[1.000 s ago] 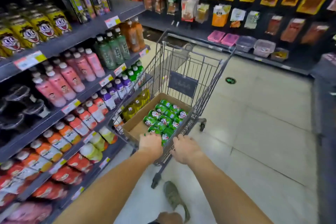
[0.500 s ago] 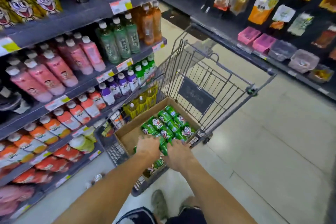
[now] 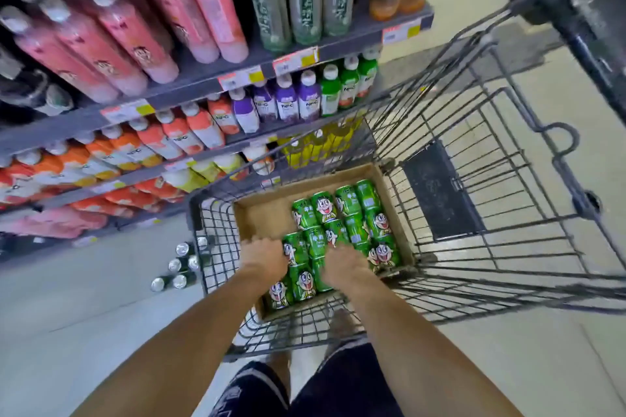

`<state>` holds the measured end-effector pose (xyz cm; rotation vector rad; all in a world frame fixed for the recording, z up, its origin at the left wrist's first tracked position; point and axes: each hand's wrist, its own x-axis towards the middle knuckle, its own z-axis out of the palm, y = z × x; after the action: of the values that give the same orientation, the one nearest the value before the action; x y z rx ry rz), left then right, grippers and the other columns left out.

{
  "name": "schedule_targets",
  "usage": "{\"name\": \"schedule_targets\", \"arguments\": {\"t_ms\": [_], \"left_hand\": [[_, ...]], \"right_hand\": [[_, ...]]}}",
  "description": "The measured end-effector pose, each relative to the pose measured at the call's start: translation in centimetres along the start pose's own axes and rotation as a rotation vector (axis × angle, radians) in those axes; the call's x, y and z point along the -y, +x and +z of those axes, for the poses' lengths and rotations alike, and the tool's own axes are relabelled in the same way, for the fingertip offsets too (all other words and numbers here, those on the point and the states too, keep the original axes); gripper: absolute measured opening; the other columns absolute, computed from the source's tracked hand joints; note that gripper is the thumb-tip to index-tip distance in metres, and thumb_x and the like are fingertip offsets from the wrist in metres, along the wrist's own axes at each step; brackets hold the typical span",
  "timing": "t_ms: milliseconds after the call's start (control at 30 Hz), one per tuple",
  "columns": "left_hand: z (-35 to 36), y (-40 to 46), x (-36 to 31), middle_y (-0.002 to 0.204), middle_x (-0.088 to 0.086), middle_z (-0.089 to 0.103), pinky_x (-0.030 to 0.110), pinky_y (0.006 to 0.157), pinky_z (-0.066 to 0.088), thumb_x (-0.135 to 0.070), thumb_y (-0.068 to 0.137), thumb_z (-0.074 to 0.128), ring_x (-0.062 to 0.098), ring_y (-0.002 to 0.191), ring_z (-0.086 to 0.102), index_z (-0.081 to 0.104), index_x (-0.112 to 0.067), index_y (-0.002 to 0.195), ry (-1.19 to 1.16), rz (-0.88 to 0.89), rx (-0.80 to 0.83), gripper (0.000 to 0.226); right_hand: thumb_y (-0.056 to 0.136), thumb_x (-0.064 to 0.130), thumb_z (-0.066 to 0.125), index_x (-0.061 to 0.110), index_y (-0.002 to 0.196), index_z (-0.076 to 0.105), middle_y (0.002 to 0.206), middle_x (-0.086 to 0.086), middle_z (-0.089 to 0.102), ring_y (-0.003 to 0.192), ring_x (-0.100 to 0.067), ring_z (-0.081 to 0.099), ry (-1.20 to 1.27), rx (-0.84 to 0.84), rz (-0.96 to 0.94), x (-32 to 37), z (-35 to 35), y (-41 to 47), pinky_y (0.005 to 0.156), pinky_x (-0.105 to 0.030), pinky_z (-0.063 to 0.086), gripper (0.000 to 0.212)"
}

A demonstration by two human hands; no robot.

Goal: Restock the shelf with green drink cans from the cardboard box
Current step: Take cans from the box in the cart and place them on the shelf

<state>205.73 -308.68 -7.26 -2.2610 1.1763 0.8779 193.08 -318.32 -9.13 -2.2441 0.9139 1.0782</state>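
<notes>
Shelves [image 3: 216, 78] of bottled drinks on my left; wire cart [image 3: 474, 179] ahead. Cardboard box [image 3: 267, 210] sits inside, green cans [image 3: 342, 227] lying flat. Both hands, left [image 3: 262, 256] and right [image 3: 343, 264], rest on cans; whether either grip has closed, I cannot tell.

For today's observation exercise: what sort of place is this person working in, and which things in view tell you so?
Most likely a supermarket drinks aisle. Shelves carry rows of bottled drinks with price tags on their edges, and a wire shopping cart holds a cardboard box of green cans.
</notes>
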Motion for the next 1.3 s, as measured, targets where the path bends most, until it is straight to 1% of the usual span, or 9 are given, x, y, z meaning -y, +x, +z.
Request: {"name": "schedule_targets", "arguments": {"t_ms": [100, 333, 533, 700, 833, 933, 1033, 1167, 1300], "left_hand": [[-1.0, 4.5, -1.7, 0.124, 0.008, 0.061, 0.04, 0.098, 0.041, -0.025, 0.093, 0.047, 0.027, 0.117, 0.054, 0.062, -0.013, 0.121, 0.051, 0.025, 0.013, 0.033], [2.5, 13.3, -4.6, 0.119, 0.007, 0.065, 0.034, 0.079, 0.048, -0.015, 0.094, 0.05, 0.024, 0.108, 0.061, 0.063, -0.011, 0.117, -0.006, 0.007, 0.068, 0.027], [5.2, 19.8, -4.0, 0.116, 0.008, 0.068, 0.032, 0.078, 0.047, -0.031, 0.095, 0.051, 0.025, 0.107, 0.064, 0.067, -0.011, 0.109, -0.2, -0.103, 0.076, 0.029], [7.4, 23.0, -4.5, 0.114, 0.013, 0.064, 0.036, 0.082, 0.047, -0.053, 0.097, 0.041, 0.03, 0.104, 0.063, 0.062, -0.009, 0.111, -0.291, -0.209, 0.048, 0.051], [8.5, 23.8, -5.7, 0.124, 0.017, 0.057, 0.037, 0.084, 0.048, -0.059, 0.097, 0.037, 0.031, 0.11, 0.059, 0.05, -0.002, 0.128, -0.427, -0.368, 0.047, 0.067], [8.9, 23.9, -6.1, 0.133, 0.017, 0.05, 0.038, 0.096, 0.044, -0.054, 0.094, 0.05, 0.031, 0.121, 0.052, 0.038, -0.002, 0.14, -0.71, -0.473, 0.041, 0.071], [9.0, 24.2, -5.8, 0.128, 0.016, 0.054, 0.041, 0.096, 0.049, -0.046, 0.084, 0.069, 0.033, 0.113, 0.057, 0.035, -0.009, 0.143, -1.05, -0.542, 0.0, 0.078], [8.4, 23.7, -5.3, 0.121, 0.016, 0.057, 0.042, 0.091, 0.051, -0.044, 0.075, 0.077, 0.033, 0.107, 0.059, 0.043, -0.009, 0.132, -1.082, -0.574, -0.035, 0.075], [7.6, 21.2, -4.8, 0.119, 0.013, 0.059, 0.042, 0.092, 0.051, -0.045, 0.068, 0.08, 0.031, 0.107, 0.06, 0.045, -0.011, 0.127, -1.116, -0.598, -0.127, 0.076]], "right_hand": [[0.096, 0.025, 0.057, 0.006, 0.136, 0.044, 0.137, -0.017, 0.049, 0.125, -0.031, 0.049, -0.047, 0.039, -0.023, -2.0, -1.1, 3.5, 0.105, -0.043, 0.045, 0.047], [0.096, 0.027, 0.059, 0.005, 0.137, 0.045, 0.142, -0.017, 0.043, 0.128, -0.031, 0.046, -0.074, 0.005, -0.075, -4.1, -1.7, 14.5, 0.103, -0.042, 0.042, 0.049], [0.1, 0.038, 0.049, 0.006, 0.15, 0.028, 0.156, -0.017, 0.028, 0.142, -0.033, 0.031, -0.076, -0.064, -0.065, -3.9, -0.3, 22.4, 0.108, -0.045, 0.037, 0.063], [0.094, 0.049, 0.057, -0.001, 0.136, 0.041, 0.137, -0.02, 0.049, 0.126, -0.035, 0.048, 0.165, -0.226, 0.009, -4.0, 1.1, 26.0, 0.104, -0.045, 0.044, 0.067], [0.093, 0.051, 0.058, -0.006, 0.137, 0.039, 0.135, -0.022, 0.05, 0.123, -0.035, 0.05, 0.09, -0.2, 0.005, -3.6, 1.5, 27.8, 0.101, -0.041, 0.044, 0.074], [0.094, 0.048, 0.057, -0.006, 0.137, 0.042, 0.134, -0.021, 0.053, 0.122, -0.034, 0.052, 0.052, -0.19, -0.01, -3.1, 1.6, 28.6, 0.097, -0.037, 0.044, 0.071], [0.09, 0.046, 0.066, 0.001, 0.128, 0.055, 0.124, -0.016, 0.061, 0.114, -0.032, 0.06, 0.111, -0.161, 0.047, -2.8, 0.8, 28.7, 0.089, -0.034, 0.048, 0.06], [0.086, 0.04, 0.074, 0.004, 0.117, 0.062, 0.116, -0.015, 0.066, 0.108, -0.031, 0.063, 0.257, -0.193, 0.077, -3.0, 0.3, 27.0, 0.089, -0.035, 0.05, 0.049], [0.082, 0.038, 0.079, 0.006, 0.124, 0.054, 0.112, -0.011, 0.065, 0.106, -0.029, 0.062, 0.416, -0.281, 0.004, -3.3, 0.2, 24.0, 0.09, -0.036, 0.052, 0.058]]}}
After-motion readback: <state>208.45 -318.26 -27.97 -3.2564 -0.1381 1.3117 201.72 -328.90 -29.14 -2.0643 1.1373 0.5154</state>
